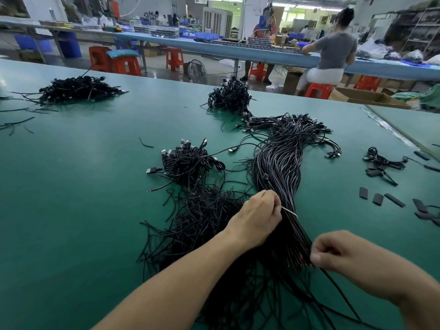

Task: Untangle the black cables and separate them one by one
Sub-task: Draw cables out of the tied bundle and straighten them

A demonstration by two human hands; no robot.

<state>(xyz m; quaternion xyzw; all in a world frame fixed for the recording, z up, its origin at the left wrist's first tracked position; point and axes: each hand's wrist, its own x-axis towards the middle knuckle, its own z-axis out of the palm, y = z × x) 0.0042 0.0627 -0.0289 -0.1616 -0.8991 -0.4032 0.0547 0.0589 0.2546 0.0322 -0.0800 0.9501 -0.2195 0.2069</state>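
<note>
I have the left grip [256,217] pinched closed on a white tie [289,211] at the side of the bundle of black cables [278,163]. The bundle runs from near centre to far right across the green desk [83,186]. The right grip [333,251] is curled shut on strands at the bundle's near end. Just left of the bundle lies a loose tangle [204,220], and beyond that a smaller pile with plugs [188,160]. Two more piles sit farther off: one far centre [229,95], one far left [76,89]. Short black sleeve pieces [378,198] are scattered on the right of the desk. Past the desk's far edge the room holds a long blue bench [238,50], orange stools [123,64], a floor fan [196,70], cardboard boxes [366,96] and a seated person in a grey top [333,51].
</note>
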